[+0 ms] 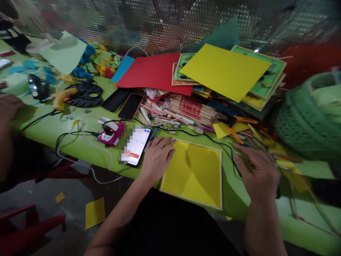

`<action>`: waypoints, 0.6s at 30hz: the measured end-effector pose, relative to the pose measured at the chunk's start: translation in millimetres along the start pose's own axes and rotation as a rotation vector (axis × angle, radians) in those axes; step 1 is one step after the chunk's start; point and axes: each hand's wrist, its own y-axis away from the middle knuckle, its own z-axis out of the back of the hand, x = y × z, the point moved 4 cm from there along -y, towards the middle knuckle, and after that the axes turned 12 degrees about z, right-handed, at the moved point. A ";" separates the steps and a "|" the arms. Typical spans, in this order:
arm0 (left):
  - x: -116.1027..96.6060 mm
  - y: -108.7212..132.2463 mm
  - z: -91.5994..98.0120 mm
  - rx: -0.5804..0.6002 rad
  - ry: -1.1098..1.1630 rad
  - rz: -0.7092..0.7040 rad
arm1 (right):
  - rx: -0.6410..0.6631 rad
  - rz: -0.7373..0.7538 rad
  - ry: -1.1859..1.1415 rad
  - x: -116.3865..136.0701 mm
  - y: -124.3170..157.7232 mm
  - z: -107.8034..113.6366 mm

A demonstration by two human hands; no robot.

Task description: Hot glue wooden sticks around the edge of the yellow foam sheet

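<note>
A yellow sheet edged with thin pale sticks (194, 174) lies flat at the front edge of the green table. My left hand (157, 158) rests at its upper left corner, fingers stretched out, beside a lit phone (137, 145). To the right of the sheet is my right hand (257, 170), fingers bent forward and thumb apart; a dark thing shows partly behind its wrist, and I cannot make out whether the hand holds anything. A black cable (225, 144) runs between the sheet and my right hand.
Behind lie a red sheet (151, 73), a large yellow sheet (225, 71), bundled sticks (195, 108) and pens. A green basket (309, 117) stands right. Left are a purple power socket (112, 133), two dark phones, a hot glue gun (62, 97) and another person's hand (10, 105).
</note>
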 end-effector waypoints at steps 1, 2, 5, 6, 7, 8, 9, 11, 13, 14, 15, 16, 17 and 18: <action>-0.1 4.2 -2.0 0.018 -0.008 -0.012 | 0.005 0.004 0.009 0.1 3.5 0.9; 0.2 7.8 -3.4 0.028 -0.017 -0.025 | 0.012 0.015 0.022 -0.1 7.8 0.9; 2.6 16.7 -6.7 0.067 -0.049 -0.066 | 0.057 0.056 0.068 -2.6 24.0 -3.1; 3.6 19.0 -7.6 0.081 -0.061 -0.076 | 0.078 0.068 0.083 -3.4 29.3 -4.9; 4.5 20.8 -8.6 0.096 -0.074 -0.086 | 0.102 0.078 0.096 -3.6 33.7 -6.8; 5.0 22.0 -9.5 0.108 -0.085 -0.093 | 0.131 0.083 0.107 -3.2 37.1 -8.8; 5.2 22.6 -10.2 0.116 -0.096 -0.098 | 0.165 0.086 0.120 -2.0 39.2 -11.0; 4.4 21.9 -11.6 0.121 -0.113 -0.100 | 0.241 0.077 0.153 2.2 39.8 -15.6; 2.7 19.8 -13.1 0.116 -0.127 -0.098 | 0.310 0.060 0.192 7.1 37.3 -20.2; 1.9 18.6 -14.0 0.114 -0.133 -0.097 | 0.334 0.052 0.209 9.2 35.5 -22.2; 1.1 17.5 -15.1 0.112 -0.138 -0.098 | 0.349 0.046 0.221 10.8 33.9 -23.9; 0.4 16.6 -16.3 0.111 -0.143 -0.099 | 0.359 0.043 0.230 11.9 32.7 -25.4; -0.1 15.8 -17.5 0.112 -0.146 -0.100 | 0.363 0.040 0.238 12.3 31.9 -26.6; -0.5 15.1 -18.7 0.114 -0.147 -0.099 | 0.367 0.037 0.244 12.0 31.5 -27.7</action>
